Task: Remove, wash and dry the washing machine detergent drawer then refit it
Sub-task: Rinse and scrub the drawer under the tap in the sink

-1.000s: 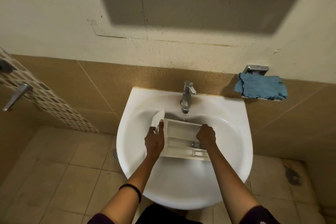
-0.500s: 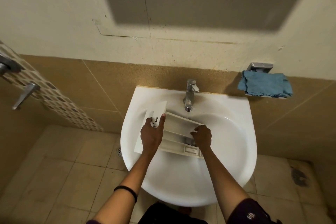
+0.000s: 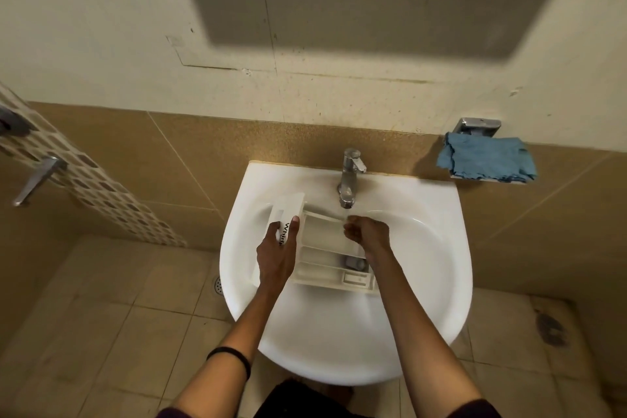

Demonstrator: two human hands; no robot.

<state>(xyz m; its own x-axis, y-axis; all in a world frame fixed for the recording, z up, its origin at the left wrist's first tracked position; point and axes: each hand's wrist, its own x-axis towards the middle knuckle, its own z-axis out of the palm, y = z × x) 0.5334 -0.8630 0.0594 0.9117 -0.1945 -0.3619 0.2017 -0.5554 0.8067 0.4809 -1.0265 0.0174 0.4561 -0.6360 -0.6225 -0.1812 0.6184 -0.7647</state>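
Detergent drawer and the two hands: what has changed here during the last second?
The right hand let go of the right end of the detergent drawer and moved up under the tap; whether it now touches the drawer is unclear. The left hand still grips the front panel; the drawer stays in the sink.

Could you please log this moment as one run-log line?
stage: washing | left hand: grips drawer front | right hand: curled below tap, over drawer | cloth: on holder

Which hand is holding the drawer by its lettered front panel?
The left hand, which grips the lettered panel of the drawer. The right hand is further right, curled beneath the tap.
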